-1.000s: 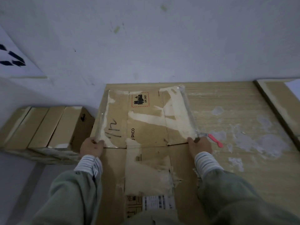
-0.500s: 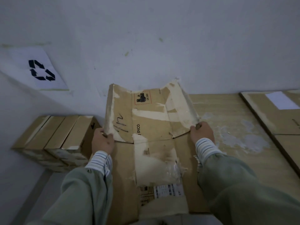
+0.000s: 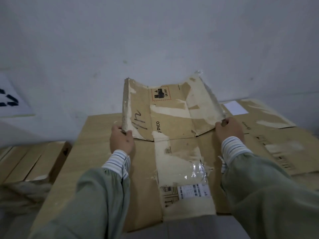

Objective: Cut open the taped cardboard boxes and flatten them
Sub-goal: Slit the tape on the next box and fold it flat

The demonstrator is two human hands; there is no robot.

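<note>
Nearest: grey-green sleeves with striped cuffs reaching forward from the bottom edge. Under and between them, flattened cardboard box lying on the wooden bench, torn pale strips down the middle, crinkled clear tape and a shipping label on the near panel.

Mid: left hand gripping the left edge of the box's far flap section, fingers curled round the cardboard edge, thumb on the near face. Right hand gripping the right edge of the same section, fingers wrapped over it. Both grips closed on cardboard. Far section lifted off the bench, tilted up toward the wall, side flaps bent inward so the piece is bowed. Printed on it: "PICO", handwritten marks, red-dashed hazard label reading UN 3481.

Right of the right hand: another flattened box on the bench, white sticker near its far end, torn patches on top.

Left, below bench level: stack of folded cardboard lying flat.

Far: pale wall; far left edge, white sheet with a dark recycling symbol, partly cut off.
</note>
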